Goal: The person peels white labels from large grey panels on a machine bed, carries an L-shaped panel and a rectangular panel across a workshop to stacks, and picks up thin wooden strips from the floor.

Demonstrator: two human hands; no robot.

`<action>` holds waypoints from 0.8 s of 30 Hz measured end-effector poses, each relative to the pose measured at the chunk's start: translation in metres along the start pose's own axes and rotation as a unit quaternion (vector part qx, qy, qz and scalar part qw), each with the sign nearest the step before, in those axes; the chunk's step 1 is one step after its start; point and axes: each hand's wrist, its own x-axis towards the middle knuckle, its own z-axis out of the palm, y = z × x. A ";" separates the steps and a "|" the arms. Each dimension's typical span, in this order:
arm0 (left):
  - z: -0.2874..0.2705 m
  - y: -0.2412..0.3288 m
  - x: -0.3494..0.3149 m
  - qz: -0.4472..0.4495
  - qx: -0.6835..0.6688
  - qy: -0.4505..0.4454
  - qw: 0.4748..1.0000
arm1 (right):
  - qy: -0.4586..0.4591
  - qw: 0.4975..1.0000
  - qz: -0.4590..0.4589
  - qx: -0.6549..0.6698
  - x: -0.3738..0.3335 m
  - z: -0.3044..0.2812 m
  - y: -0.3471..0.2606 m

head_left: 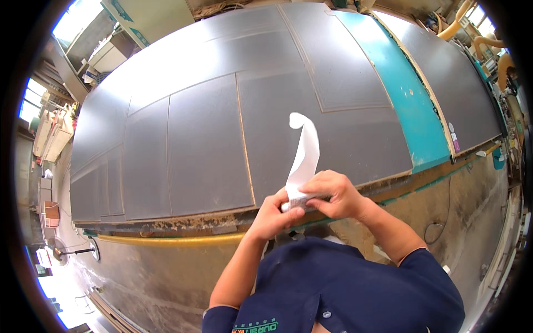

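The grip of the left hand [272,215] is closed around the left end of a small white bundle [300,198], thumb toward the body, and the right hand [335,194] has its fingers and thumb clamped on the right end; the fingers hide much of the bundle's shape. From between the hands a white strip [308,152] rises and bends away over the dark grey desk [205,147], its far end curled. Hands and bundle are at the near edge of the desk, around its middle. Thin lines [169,150] divide the desk top. To the right, a teal band [397,91] crosses from the far edge to the near edge, with a purple-and-white label [454,137] just beside it, close to the near edge. A yellow tube [172,241] runs along the left part of the near edge, on the side of the person's navy shirt [355,283]
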 end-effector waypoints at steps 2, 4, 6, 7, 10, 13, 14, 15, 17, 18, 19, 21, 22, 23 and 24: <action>0.015 0.000 0.009 0.008 -0.013 0.030 0.999 | 0.015 0.998 -0.059 -0.009 0.003 -0.012 0.018; 0.030 -0.005 0.022 0.011 -0.042 0.065 0.997 | 0.033 0.995 -0.093 -0.005 0.004 -0.023 0.035; 0.039 -0.009 0.037 0.000 -0.062 0.091 0.994 | 0.015 0.997 -0.079 0.010 0.006 -0.037 0.050; 0.044 -0.007 0.043 -0.013 -0.069 0.105 0.992 | 0.005 0.997 -0.072 0.018 0.007 -0.043 0.057; 0.056 -0.003 0.060 -0.039 -0.064 0.132 0.988 | -0.011 0.992 0.020 0.124 0.010 -0.061 0.075; 0.062 0.001 0.078 -0.056 -0.035 0.128 0.990 | -0.111 0.926 0.193 0.303 0.017 -0.076 0.105; 0.064 0.000 0.083 -0.064 -0.028 0.124 0.990 | -0.134 0.888 0.209 0.388 0.019 -0.077 0.119; 0.065 0.000 0.086 -0.072 -0.022 0.122 0.990 | -0.118 0.894 0.204 0.381 0.024 -0.083 0.128; 0.066 -0.002 0.092 -0.080 -0.026 0.126 0.988 | -0.084 0.907 0.194 0.365 0.040 -0.102 0.153; 0.065 -0.004 0.093 -0.082 -0.028 0.131 0.988 | 0.026 0.904 0.194 0.380 0.054 -0.114 0.171; 0.065 -0.008 0.094 -0.086 -0.032 0.137 0.986 | 0.133 0.890 0.193 0.391 0.070 -0.128 0.193; 0.059 -0.016 0.095 -0.102 -0.076 0.163 0.978 | 0.320 0.929 0.141 0.121 0.096 -0.160 0.249; 0.056 -0.018 0.095 -0.108 -0.095 0.167 0.975 | 0.345 0.935 0.051 -0.069 0.103 -0.183 0.279; 0.053 -0.018 0.096 -0.112 -0.112 0.174 0.972 | 0.355 0.899 -0.043 -0.252 0.108 -0.200 0.303; 0.051 -0.019 0.097 -0.102 -0.142 0.190 0.966 | 0.298 0.906 -0.057 -0.296 0.107 -0.209 0.318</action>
